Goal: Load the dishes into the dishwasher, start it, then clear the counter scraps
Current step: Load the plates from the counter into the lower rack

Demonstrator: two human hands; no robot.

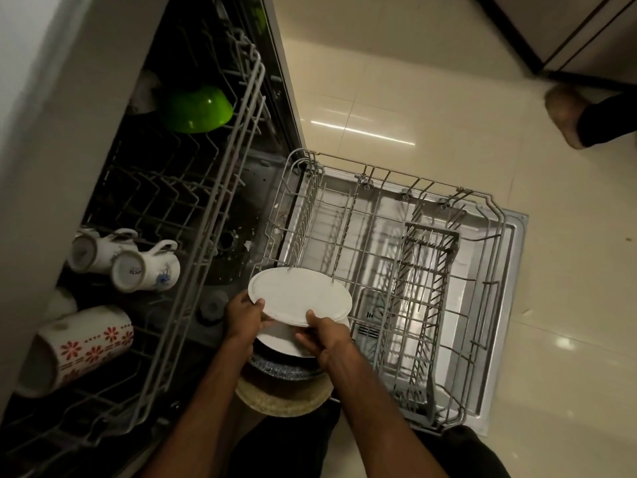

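Observation:
A white plate (299, 295) is held over the near-left corner of the pulled-out lower rack (496, 243). My left hand (243, 317) pinches its left rim and my right hand (322, 334) grips its near rim. Under it is a stack: a second white plate (279, 341), a dark speckled dish (282, 369) and a tan plate (282, 398) at the bottom. How the stack is supported is hidden by my arms. The upper rack (241, 132) holds a green bowl (196, 108), two white mugs (146, 270) and a red-flowered mug (86, 346).
A grey cutlery basket (429, 305) stands in the right half of the lower rack. The open dishwasher door (515, 232) lies flat over the cream tile floor (413, 81). Another person's foot (568, 112) is at the far right, beside dark cabinets (568, 29).

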